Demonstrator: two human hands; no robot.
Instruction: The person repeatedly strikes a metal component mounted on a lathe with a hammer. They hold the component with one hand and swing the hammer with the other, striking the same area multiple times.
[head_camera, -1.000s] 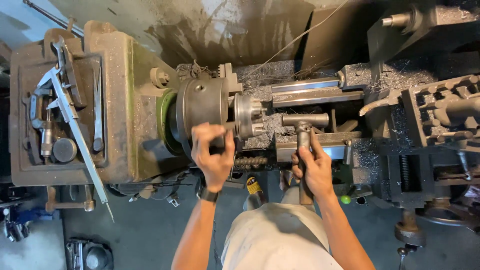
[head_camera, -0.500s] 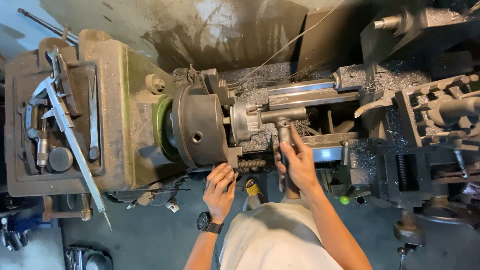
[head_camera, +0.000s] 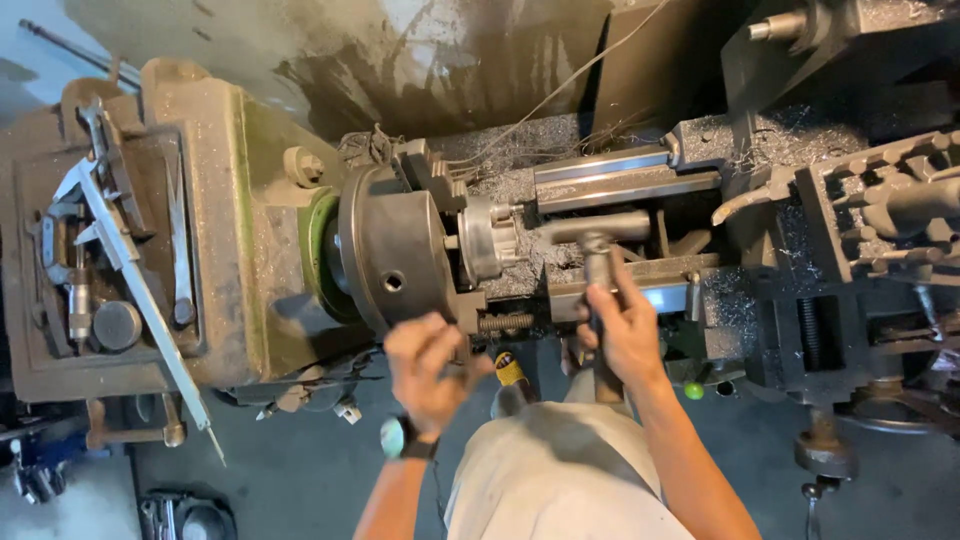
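Observation:
I look down on an old metal lathe. Its big round chuck (head_camera: 395, 260) holds a short shiny workpiece (head_camera: 488, 240). My right hand (head_camera: 625, 335) is shut on the shaft of a T-handle wrench (head_camera: 600, 228), whose crossbar lies over the tool post just right of the workpiece. My left hand (head_camera: 430, 368), with a watch on the wrist, is blurred by motion just below the chuck's front edge. Its fingers are loosely curved and nothing shows in them.
The headstock top (head_camera: 215, 250) carries a long caliper (head_camera: 130, 270), wrenches and a round weight. The tailstock (head_camera: 880, 215) stands at the right, with metal chips (head_camera: 510, 150) over the bed. Handwheels and levers stick out at the lower right.
My left hand dropped from the chuck face to the lathe's front, then rose again to the chuck's lower edge. My right hand kept its grip on the T-handle wrench.

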